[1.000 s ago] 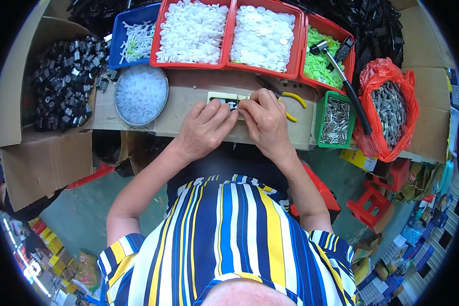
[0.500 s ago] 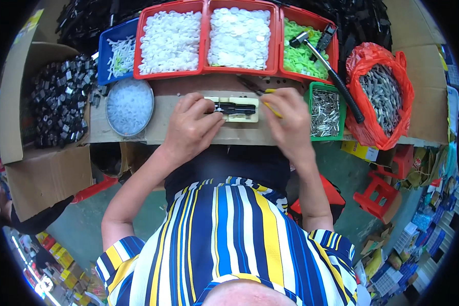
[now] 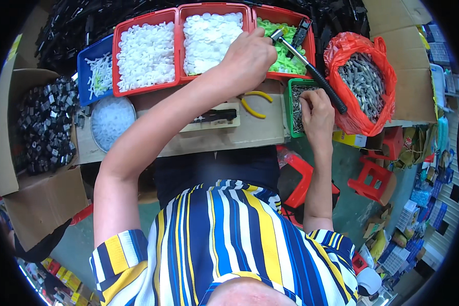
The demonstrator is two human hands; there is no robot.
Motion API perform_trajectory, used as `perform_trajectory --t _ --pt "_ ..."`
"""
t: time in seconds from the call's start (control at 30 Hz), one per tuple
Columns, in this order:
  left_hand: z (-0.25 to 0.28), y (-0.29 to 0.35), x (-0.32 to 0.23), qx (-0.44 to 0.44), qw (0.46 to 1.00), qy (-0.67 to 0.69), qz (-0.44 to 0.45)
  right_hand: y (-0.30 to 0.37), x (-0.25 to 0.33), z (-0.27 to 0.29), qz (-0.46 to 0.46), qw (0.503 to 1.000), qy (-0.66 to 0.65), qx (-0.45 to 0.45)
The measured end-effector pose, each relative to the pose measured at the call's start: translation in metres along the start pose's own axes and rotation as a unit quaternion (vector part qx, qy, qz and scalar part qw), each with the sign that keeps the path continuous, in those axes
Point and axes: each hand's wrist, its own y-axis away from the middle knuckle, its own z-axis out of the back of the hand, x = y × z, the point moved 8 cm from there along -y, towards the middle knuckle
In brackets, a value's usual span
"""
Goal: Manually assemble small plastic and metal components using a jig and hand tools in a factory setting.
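My left hand [image 3: 251,57] is stretched across the work surface to the border of the white-disc tray and the red tray of bright green plastic pieces [image 3: 285,64]. Its fingers are curled together, and the fingertips are partly hidden. At the green bin [image 3: 292,115] of small metal pins [image 3: 299,94], my right hand [image 3: 319,115] has thumb and fingers drawn together at the rim; what they hold cannot be made out. Below my left forearm lies a cream fixture block [image 3: 209,125] with a black part [image 3: 219,116] in it. Yellow-handled pliers [image 3: 258,104] rest beside the block.
A hammer [image 3: 319,79] leans over the green pieces and bin. Two red trays hold white plastic pieces [image 3: 145,58] and white discs [image 3: 211,38]. A red bag [image 3: 387,94] of grey parts stands right. A round bowl [image 3: 113,122] and box of black parts [image 3: 46,122] stand left.
My left hand has left the fixture block and reached forward to the trays. The pliers, previously at my right hand, now lie on the work surface; that hand has moved right to the pin bin.
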Motion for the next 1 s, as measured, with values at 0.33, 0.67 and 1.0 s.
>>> perform_trajectory --t 0.33,0.67,1.0 --pt "-0.018 -0.012 -0.004 0.009 0.997 -0.043 -0.060 -0.005 -0.005 -0.006 -0.014 1.000 -0.028 0.001" --pt "0.009 0.031 0.011 0.010 0.896 0.354 0.268 -0.004 0.011 0.006 -0.084 0.933 -0.341 -0.080" --pt "0.003 0.069 0.010 -0.055 0.707 0.608 0.357 -0.020 0.075 0.009 0.063 0.931 -0.329 -0.147"
